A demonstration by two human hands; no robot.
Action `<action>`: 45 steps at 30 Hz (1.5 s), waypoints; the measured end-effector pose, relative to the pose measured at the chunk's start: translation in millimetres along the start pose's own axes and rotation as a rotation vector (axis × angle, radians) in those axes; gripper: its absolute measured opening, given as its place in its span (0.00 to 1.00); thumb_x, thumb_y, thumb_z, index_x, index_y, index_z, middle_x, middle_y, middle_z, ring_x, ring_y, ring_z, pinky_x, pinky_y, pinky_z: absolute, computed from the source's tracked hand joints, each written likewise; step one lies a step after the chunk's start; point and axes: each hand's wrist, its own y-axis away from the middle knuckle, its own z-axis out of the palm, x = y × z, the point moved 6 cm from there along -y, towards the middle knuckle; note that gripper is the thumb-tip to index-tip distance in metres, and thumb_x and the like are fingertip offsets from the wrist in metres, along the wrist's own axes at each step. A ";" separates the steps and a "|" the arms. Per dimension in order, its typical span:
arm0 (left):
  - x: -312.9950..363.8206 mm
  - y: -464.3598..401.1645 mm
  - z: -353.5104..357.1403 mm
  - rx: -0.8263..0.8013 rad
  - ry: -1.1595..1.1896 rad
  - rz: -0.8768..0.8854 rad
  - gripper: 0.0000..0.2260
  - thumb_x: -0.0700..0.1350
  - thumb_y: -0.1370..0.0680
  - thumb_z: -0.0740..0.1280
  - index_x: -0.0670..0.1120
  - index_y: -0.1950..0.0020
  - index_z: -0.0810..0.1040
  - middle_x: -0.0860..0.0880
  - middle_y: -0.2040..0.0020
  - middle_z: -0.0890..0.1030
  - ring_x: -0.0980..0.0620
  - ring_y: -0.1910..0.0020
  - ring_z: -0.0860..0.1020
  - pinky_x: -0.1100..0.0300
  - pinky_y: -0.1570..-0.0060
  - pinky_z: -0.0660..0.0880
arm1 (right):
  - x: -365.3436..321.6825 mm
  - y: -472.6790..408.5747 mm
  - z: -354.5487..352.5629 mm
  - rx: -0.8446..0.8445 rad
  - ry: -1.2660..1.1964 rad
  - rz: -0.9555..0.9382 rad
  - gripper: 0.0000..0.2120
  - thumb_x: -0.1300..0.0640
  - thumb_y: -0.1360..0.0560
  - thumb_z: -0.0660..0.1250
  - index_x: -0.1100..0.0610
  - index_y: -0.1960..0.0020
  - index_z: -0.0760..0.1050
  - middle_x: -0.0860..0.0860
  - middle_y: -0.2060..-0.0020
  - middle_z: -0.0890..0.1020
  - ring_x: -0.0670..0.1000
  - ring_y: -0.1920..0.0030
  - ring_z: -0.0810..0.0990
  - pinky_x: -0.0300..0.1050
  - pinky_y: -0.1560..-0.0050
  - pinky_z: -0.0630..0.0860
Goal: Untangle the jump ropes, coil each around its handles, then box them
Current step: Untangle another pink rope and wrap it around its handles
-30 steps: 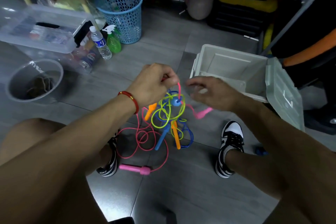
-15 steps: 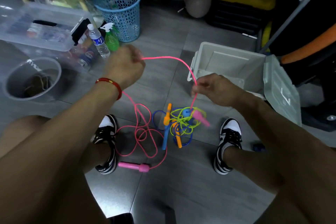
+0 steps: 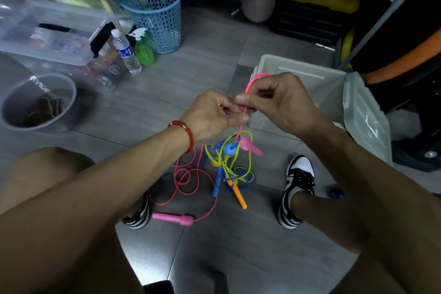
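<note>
Pink cord (image 3: 246,93): thin, light, limp, likely slick. Head view: right hand (image 3: 281,102) and left hand (image 3: 212,114) both pinch it above the tangle (image 3: 229,162) on the floor, between the shoes. Best hold: cord just above the knot, not the handle (image 3: 174,218).

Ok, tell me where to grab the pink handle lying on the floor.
Take the pink handle around its thin shaft, from above. It lies flat between the shoes, left end free; its cord leaves the thicker right end, and nothing covers it.
</note>
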 end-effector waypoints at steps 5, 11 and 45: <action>-3.7 -1.8 -12.9 0.160 0.102 -0.078 0.05 0.48 0.29 0.79 0.48 0.59 0.87 0.48 0.68 0.83 0.63 0.71 0.71 0.65 0.66 0.69 | 13.5 2.2 -5.6 -0.004 0.219 0.224 0.12 0.45 0.24 0.69 0.53 0.56 0.81 0.48 0.65 0.84 0.45 0.68 0.81 0.45 0.61 0.81; 3.4 4.8 -12.1 0.176 0.197 -0.119 0.04 0.43 0.29 0.78 0.44 0.59 0.87 0.58 0.75 0.79 0.67 0.74 0.72 0.73 0.68 0.68 | 35.4 14.3 23.9 -0.335 0.376 0.409 0.15 0.42 0.30 0.69 0.49 0.47 0.79 0.48 0.51 0.84 0.51 0.52 0.83 0.49 0.46 0.79; 6.4 5.3 -35.0 0.056 0.229 -0.019 0.07 0.37 0.19 0.65 0.37 0.52 0.82 0.40 0.59 0.83 0.59 0.72 0.72 0.72 0.71 0.67 | 86.6 25.2 5.9 -0.112 0.688 0.495 0.16 0.46 0.26 0.70 0.58 0.49 0.81 0.57 0.48 0.81 0.62 0.42 0.76 0.49 0.43 0.74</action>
